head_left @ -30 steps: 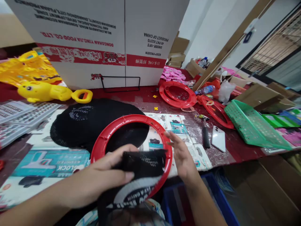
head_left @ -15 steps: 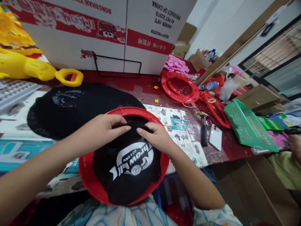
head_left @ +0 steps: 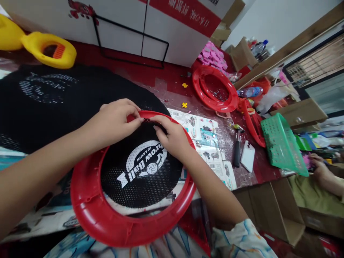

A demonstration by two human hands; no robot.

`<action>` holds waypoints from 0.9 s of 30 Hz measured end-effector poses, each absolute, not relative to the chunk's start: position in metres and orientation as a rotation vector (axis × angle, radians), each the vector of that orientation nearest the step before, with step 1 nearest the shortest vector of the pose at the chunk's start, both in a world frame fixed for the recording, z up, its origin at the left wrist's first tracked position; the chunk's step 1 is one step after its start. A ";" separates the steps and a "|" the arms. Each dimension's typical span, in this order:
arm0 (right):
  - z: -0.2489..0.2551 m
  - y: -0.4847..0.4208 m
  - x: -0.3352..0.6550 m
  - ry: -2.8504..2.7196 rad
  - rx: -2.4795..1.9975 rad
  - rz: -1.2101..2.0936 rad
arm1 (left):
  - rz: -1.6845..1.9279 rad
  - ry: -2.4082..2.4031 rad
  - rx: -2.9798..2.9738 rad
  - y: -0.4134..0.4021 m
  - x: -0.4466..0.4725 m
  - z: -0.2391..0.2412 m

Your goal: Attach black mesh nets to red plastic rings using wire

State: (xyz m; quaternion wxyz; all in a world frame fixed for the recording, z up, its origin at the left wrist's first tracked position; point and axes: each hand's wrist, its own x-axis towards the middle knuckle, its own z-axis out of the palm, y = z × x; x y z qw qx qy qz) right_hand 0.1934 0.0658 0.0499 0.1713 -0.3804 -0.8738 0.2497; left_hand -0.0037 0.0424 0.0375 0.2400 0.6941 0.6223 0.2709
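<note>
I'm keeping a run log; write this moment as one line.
white-printed black mesh disc: near edge apart from red plastic ring | left hand: pinching mesh's far edge | right hand: likewise

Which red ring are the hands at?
The nearest red ring: left hand and right hand are at its far rim; other red rings lie untouched.

Shiny, smooth red plastic, by the look of it, makes up the red ring (head_left: pixel 129 229) at lower centre; the black disc (head_left: pixel 150 190) is matt, finely holed mesh cloth. The yellow handle (head_left: pixel 68 53), upper left, is smooth plastic with a soft sheen. Over on the right, the green basket (head_left: pixel 281 145) is perforated plastic. The carton (head_left: pixel 120 10) up top is cardboard.
</note>
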 end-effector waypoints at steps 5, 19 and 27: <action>0.041 0.064 0.197 -2.665 -1.129 0.452 | 0.706 1.768 1.924 0.043 0.002 0.041; 0.041 0.065 0.193 -2.733 -1.208 0.397 | 0.738 1.775 1.861 0.044 0.004 0.042; 0.053 0.068 0.192 -2.818 -1.195 0.325 | 0.716 1.818 1.828 0.048 0.004 0.040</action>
